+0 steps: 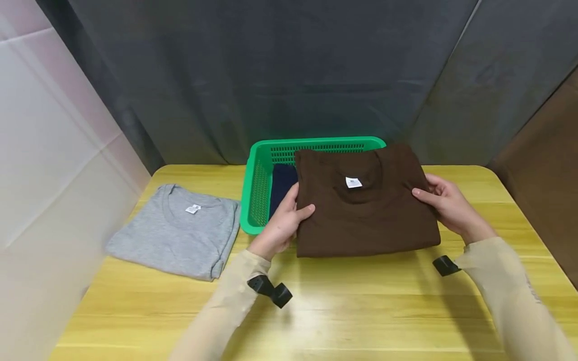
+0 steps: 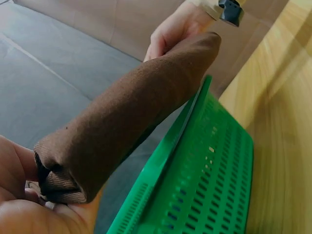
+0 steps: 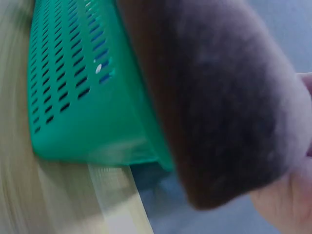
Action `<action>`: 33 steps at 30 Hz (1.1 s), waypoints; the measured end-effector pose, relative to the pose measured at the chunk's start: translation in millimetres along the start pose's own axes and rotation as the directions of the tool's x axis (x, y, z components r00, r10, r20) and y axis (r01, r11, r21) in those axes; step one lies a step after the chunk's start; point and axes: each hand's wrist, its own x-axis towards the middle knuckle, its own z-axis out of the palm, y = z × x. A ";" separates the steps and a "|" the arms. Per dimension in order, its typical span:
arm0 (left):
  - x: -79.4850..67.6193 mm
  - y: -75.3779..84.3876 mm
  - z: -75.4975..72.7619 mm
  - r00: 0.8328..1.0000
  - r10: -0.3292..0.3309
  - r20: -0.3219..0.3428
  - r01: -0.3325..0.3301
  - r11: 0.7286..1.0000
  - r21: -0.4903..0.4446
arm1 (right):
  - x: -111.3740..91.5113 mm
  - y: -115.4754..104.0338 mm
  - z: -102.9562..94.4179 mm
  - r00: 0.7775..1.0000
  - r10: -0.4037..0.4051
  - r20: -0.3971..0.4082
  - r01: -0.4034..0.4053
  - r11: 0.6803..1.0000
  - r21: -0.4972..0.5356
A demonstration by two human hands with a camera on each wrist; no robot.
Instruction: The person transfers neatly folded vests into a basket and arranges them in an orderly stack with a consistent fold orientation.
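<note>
Both hands hold a folded brown T-shirt (image 1: 366, 220) by its two sides, its collar and white label facing up. My left hand (image 1: 282, 220) grips the left edge, thumb on top; my right hand (image 1: 444, 203) grips the right edge the same way. The shirt is held over a green plastic basket (image 1: 255, 188) and covers most of its opening. In the left wrist view the brown shirt (image 2: 131, 107) shows its thick folded front edge above the basket rim (image 2: 180, 126). Dark navy cloth (image 1: 282, 183) lies inside the basket, partly hidden by the shirt.
A folded grey T-shirt (image 1: 180, 233) lies on the wooden table (image 1: 352, 306), left of the basket. Dark grey curtain (image 1: 271, 70) hangs behind the table, with a white cloth wall (image 1: 58, 165) at left and a brown panel (image 1: 546, 165) at right.
</note>
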 end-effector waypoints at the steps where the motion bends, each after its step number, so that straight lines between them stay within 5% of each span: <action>1: -0.2 0.4 -1.8 1.000 0.001 -0.003 -0.001 1.000 0.007 | 1.7 -0.1 1.2 1.000 0.000 -0.001 0.000 1.000 -0.002; 12: 5.8 5.3 -18.1 0.999 -0.003 -0.054 0.004 1.000 0.020 | 22.5 -6.8 15.8 1.000 -0.015 -0.011 0.015 1.000 0.012; 33: 33.2 15.4 -45.8 0.988 -0.050 -0.145 0.050 0.999 0.002 | 63.5 5.4 30.5 0.985 0.028 -0.170 -0.028 1.000 -0.001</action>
